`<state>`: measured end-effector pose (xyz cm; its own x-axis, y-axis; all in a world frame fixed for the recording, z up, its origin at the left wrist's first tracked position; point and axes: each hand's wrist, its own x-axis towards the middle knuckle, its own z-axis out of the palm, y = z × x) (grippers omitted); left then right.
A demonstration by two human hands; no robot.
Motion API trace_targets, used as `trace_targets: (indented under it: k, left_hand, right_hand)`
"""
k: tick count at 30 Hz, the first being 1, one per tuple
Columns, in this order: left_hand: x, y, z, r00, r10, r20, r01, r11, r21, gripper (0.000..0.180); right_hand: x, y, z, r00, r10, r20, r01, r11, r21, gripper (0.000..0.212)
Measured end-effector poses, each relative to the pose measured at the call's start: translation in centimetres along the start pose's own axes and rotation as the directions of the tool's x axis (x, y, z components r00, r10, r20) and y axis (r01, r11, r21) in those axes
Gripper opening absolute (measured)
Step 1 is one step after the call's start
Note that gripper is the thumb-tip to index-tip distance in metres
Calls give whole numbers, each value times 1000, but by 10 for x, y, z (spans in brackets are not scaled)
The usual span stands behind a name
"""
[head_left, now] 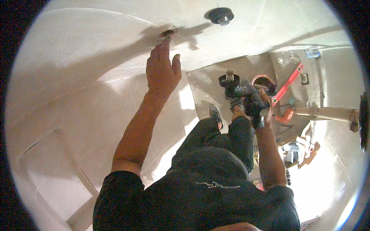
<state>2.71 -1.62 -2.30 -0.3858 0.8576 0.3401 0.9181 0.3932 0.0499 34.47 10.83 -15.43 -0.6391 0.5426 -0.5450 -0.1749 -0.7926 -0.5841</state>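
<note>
My left hand (162, 73) reaches up to the pale tiled wall, its fingers stretched out and a fingertip at the lower rim of a rough hole (168, 33). To the right of that hole, a black round fitting (221, 16) with a metal centre sits on the wall. My right hand (266, 103) is wrapped round a black power tool (255, 101), which looks like an angle grinder. At its front is a dark disc with a short tan cylinder (230, 75) standing out of it. The tool is held away from the wall, above the floor.
On the floor to the right lie a red spirit level (288, 82), an orange tool (285, 115) and a pile of scraps (298, 152). A pale pipe (327, 112) runs along the right side. My feet (216, 115) stand beneath the tool.
</note>
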Motion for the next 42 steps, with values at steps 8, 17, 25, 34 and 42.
trace_targets:
  k: [8, 17, 25, 34, 42]
  left_hand:
    - [-4, -22, 18, 986, 140, 88, -148, 985, 92, 73]
    - [12, -11, 13, 985, 127, 113, -136, 988, 70, 81]
    - [41, 15, -26, 823, -225, 521, -116, 832, 542, 82]
    - [33, -6, -22, 864, 36, 502, -317, 813, 489, 72]
    - [28, -12, -30, 829, 2, 559, -316, 826, 467, 77]
  right_hand:
    - [-20, 132, -30, 994, 49, -97, -32, 984, 174, 40]
    - [-26, 202, -41, 966, 68, -250, -11, 975, 223, 37]
    - [-25, 189, -25, 974, 65, -218, 2, 955, 297, 35]
    - [-27, 153, 15, 994, -10, -111, 32, 980, 197, 35]
    - [-20, 162, 6, 986, 0, -168, 34, 979, 202, 31]
